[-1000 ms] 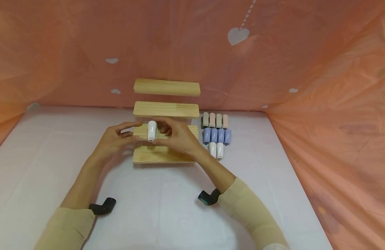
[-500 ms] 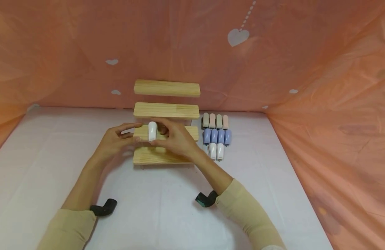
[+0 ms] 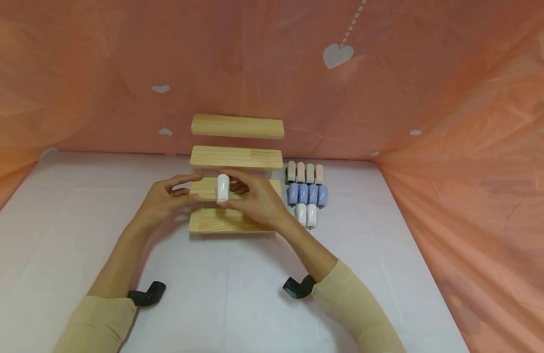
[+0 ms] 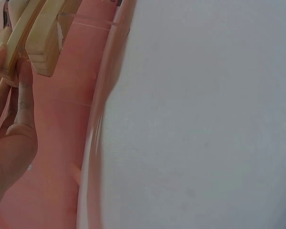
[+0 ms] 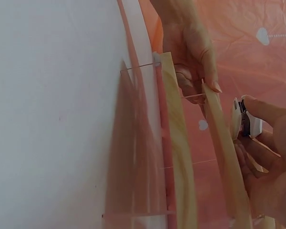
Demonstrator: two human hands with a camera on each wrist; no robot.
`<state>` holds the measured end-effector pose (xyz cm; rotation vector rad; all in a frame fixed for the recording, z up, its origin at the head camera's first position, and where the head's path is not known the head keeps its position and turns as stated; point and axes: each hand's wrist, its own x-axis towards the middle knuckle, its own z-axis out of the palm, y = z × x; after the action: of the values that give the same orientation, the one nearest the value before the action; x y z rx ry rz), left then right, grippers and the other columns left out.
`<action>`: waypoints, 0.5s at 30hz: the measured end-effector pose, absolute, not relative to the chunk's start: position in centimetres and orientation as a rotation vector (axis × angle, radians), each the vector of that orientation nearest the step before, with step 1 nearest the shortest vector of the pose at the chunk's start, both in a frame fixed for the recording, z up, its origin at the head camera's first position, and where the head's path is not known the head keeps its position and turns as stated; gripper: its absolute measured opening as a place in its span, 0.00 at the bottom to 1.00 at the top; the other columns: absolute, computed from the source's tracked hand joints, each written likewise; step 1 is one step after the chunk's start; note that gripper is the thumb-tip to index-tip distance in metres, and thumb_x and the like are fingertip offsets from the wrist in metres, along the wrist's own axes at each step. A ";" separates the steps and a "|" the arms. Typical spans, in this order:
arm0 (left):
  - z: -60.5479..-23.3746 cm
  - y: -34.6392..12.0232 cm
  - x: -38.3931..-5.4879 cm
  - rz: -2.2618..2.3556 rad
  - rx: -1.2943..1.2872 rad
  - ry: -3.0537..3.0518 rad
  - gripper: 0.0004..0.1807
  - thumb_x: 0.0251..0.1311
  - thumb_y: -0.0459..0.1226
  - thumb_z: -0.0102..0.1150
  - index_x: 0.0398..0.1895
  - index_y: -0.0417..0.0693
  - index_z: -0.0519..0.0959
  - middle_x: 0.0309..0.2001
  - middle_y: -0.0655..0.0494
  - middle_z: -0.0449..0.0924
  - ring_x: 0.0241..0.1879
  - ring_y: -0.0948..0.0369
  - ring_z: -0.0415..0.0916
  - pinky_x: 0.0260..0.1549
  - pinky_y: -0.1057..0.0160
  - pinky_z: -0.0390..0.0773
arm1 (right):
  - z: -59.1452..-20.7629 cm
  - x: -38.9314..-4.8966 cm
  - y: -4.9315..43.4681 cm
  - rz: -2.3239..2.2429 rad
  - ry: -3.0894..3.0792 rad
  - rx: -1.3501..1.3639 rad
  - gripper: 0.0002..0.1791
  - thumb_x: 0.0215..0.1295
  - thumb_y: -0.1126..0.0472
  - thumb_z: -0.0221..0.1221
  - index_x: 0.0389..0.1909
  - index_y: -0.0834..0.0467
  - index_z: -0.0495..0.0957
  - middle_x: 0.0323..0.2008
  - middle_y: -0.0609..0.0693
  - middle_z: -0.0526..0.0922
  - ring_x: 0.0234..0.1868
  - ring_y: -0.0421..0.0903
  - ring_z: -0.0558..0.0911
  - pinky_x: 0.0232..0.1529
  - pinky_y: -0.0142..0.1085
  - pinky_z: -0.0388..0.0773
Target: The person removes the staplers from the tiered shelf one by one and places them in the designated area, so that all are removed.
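My right hand [image 3: 260, 200] pinches a small white mini stapler [image 3: 223, 188] between thumb and fingers, close over the second-lowest board of a stepped wooden shelf [image 3: 205, 189]. In the right wrist view the stapler [image 5: 236, 121] shows its dark metal inside, right beside that board [image 5: 224, 138]. At the same board's left end is my left hand [image 3: 161, 201]. The left wrist view has its thumb and fingers gripping the board end [image 4: 18, 40], one finger underneath.
Right of the shelf lie mini staplers in rows: beige and pink ones [image 3: 300, 172] at the back, lilac ones [image 3: 303, 194] in the middle, two white ones [image 3: 312, 215] in front. Thin clear rods [image 5: 138, 67] join the boards. A pink curtain [image 3: 254, 63] hangs behind the white table [image 3: 227, 294].
My right hand has shifted a little to the right with the white mini stapler. The left hand keeps its grip on the board end. The head view has moved slightly.
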<state>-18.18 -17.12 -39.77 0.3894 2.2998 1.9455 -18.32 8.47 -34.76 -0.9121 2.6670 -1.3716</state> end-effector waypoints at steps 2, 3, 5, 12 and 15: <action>-39.8 -17.1 -18.2 1.964 0.397 2.281 0.28 0.61 0.38 0.69 0.65 0.45 0.75 0.64 0.56 0.71 0.49 0.65 0.80 0.43 0.67 0.82 | -34.7 -18.2 8.7 -1.385 2.652 -0.927 0.36 0.56 0.58 0.74 0.66 0.56 0.74 0.53 0.51 0.83 0.48 0.42 0.82 0.50 0.28 0.78; -39.8 -17.1 -18.2 1.971 0.400 2.273 0.28 0.61 0.37 0.69 0.65 0.45 0.75 0.64 0.56 0.71 0.48 0.65 0.81 0.43 0.67 0.82 | -34.6 -18.1 8.8 -1.390 2.648 -0.933 0.36 0.56 0.58 0.74 0.66 0.56 0.74 0.53 0.51 0.83 0.48 0.42 0.83 0.50 0.28 0.78; -39.8 -17.1 -18.2 1.973 0.406 2.274 0.28 0.61 0.37 0.69 0.65 0.45 0.75 0.65 0.55 0.70 0.49 0.65 0.80 0.43 0.67 0.82 | -34.5 -18.0 9.0 -1.410 2.635 -0.940 0.36 0.56 0.60 0.74 0.66 0.57 0.74 0.54 0.52 0.83 0.49 0.43 0.83 0.50 0.29 0.79; -39.8 -17.1 -18.2 1.933 0.392 2.311 0.29 0.60 0.39 0.70 0.66 0.46 0.75 0.67 0.53 0.68 0.49 0.65 0.79 0.43 0.68 0.81 | -34.8 -17.6 10.3 -1.551 2.544 -0.958 0.37 0.55 0.66 0.73 0.67 0.60 0.73 0.57 0.58 0.81 0.51 0.48 0.84 0.52 0.33 0.80; -39.8 -17.1 -18.2 1.928 0.393 2.315 0.29 0.60 0.39 0.70 0.66 0.47 0.76 0.67 0.54 0.68 0.48 0.65 0.79 0.44 0.69 0.80 | -34.9 -17.5 10.9 -1.573 2.535 -0.920 0.37 0.55 0.66 0.73 0.67 0.60 0.72 0.56 0.57 0.81 0.51 0.48 0.84 0.52 0.34 0.80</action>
<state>-18.21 -17.10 -39.80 0.3932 2.3147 1.9284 -17.46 10.87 -34.89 -0.9199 2.5352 -1.5729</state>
